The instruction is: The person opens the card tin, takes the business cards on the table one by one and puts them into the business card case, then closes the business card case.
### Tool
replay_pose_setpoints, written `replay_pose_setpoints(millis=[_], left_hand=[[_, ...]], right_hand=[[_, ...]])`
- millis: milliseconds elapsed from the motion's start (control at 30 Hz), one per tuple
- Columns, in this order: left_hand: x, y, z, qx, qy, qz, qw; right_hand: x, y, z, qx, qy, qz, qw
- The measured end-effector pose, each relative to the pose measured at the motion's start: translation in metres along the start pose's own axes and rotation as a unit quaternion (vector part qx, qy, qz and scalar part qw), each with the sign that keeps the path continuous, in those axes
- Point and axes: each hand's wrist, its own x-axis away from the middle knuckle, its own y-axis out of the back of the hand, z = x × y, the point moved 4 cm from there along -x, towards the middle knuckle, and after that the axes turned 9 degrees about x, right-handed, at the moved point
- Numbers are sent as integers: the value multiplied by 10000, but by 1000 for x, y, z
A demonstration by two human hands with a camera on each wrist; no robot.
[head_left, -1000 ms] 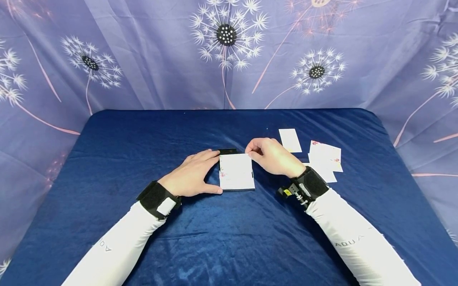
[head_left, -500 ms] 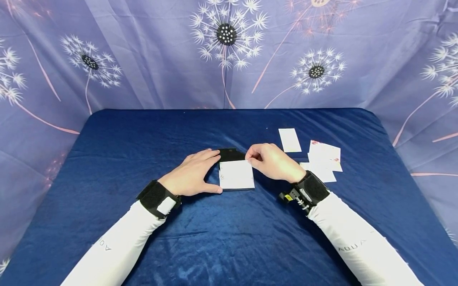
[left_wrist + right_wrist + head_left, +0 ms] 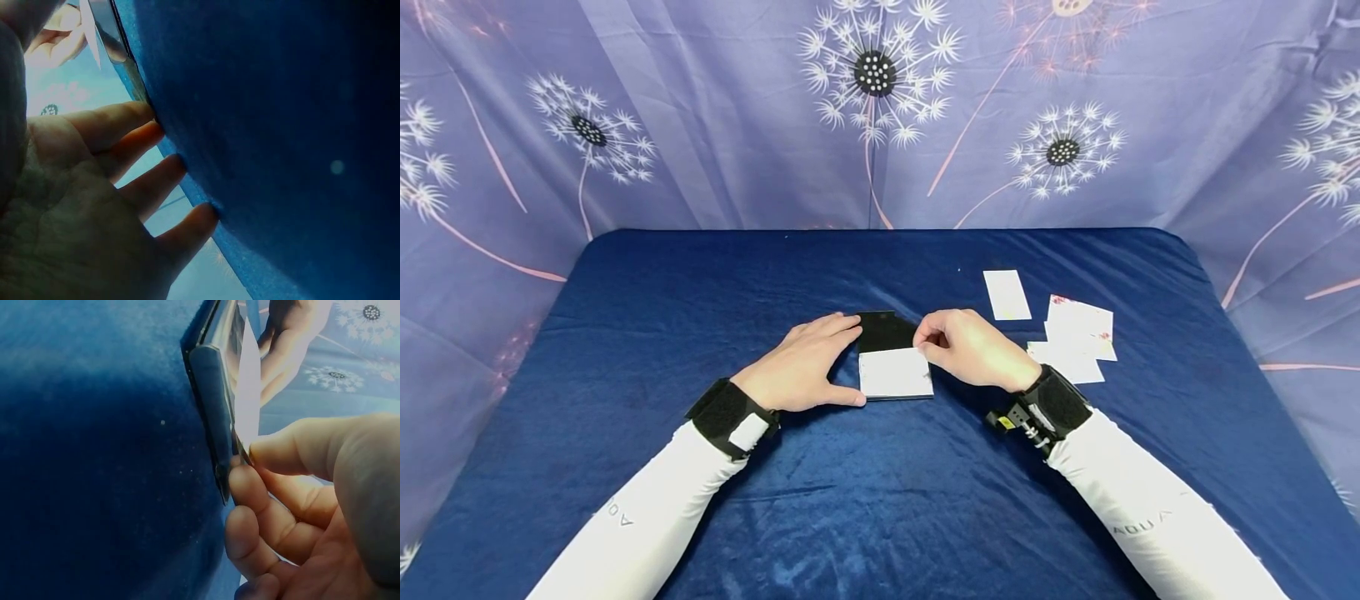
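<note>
A flat black case lies at the middle of the table. Over its near part is a white card, the dark surface showing beyond the card's far edge. My right hand pinches the card's far right corner between thumb and curled forefinger. In the right wrist view the card stands at a slant off the case's side. My left hand rests along the case's left side with fingers extended, thumb by the near corner and fingertips by the far one. In the left wrist view the left fingers touch case and cloth.
A single white card lies at the back right. Nearer the right edge is a loose pile of white cards, some with red prints. Blue cloth covers the table, and a purple dandelion curtain hangs behind it.
The card's far edge has come toward me with my right hand, uncovering more of the black case. Its near edge and my left hand have stayed in place.
</note>
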Motion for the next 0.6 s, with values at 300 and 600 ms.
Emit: replay_pose_setpoints(millis=[300, 600], left_hand=[[0, 0, 1, 2, 4, 5, 10000], [1, 0, -1, -3, 5, -2, 10000]], right_hand=[[5, -2, -1, -26, 184, 48, 9998], [7, -2, -1, 164, 345, 70, 9992]])
